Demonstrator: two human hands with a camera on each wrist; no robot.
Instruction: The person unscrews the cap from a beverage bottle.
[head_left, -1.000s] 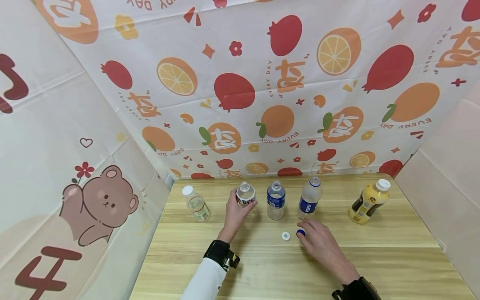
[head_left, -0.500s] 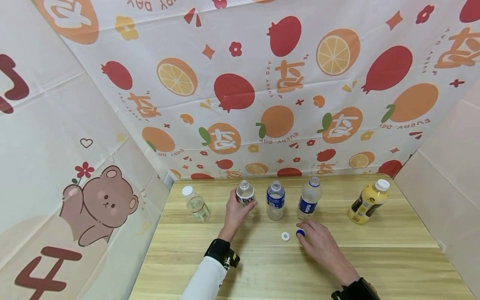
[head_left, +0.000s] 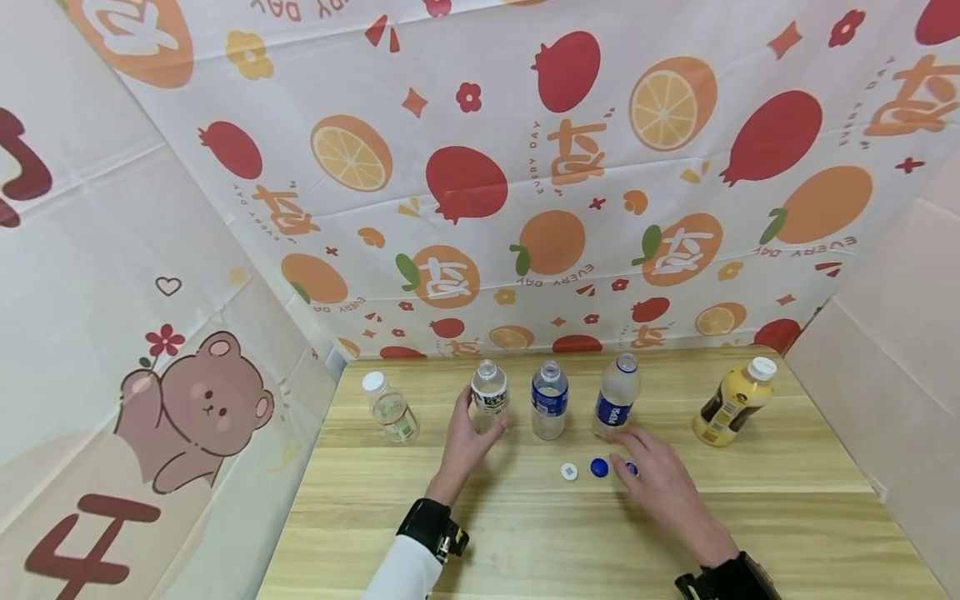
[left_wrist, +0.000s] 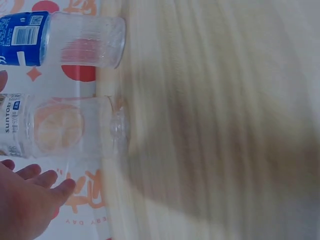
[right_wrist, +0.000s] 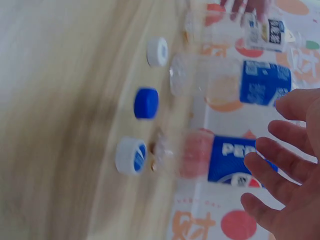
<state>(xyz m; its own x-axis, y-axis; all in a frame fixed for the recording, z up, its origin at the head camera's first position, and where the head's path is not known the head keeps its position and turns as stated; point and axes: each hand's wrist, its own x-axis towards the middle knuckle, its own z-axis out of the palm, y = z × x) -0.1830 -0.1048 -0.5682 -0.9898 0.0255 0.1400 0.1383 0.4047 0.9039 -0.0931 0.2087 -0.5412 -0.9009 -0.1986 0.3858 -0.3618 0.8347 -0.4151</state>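
Note:
My left hand (head_left: 468,437) is around a clear bottle with a white label (head_left: 491,400), upright and without a cap. In the left wrist view its fingers are spread and stand off the bottle's side. Over the table near the capless Pepsi bottle (head_left: 613,412) is my right hand (head_left: 663,479), fingers loosely extended, holding nothing. Just beside its fingertips lies a white cap with a blue inside (right_wrist: 131,156). A blue cap (head_left: 599,467) and another white cap (head_left: 569,472) lie to the left of it in a row.
Between the two hands stands a capless bottle with a blue label (head_left: 550,404). A clear bottle with a white cap (head_left: 392,408) is at the far left, and a yellow bottle with a white cap (head_left: 733,404) at the right. Behind the wooden table (head_left: 525,542) hangs a fruit-print cloth (head_left: 495,275).
My left hand has loosened from the white-label bottle and drawn back slightly. My right hand has come off the blue cap and moved right, so the third cap shows.

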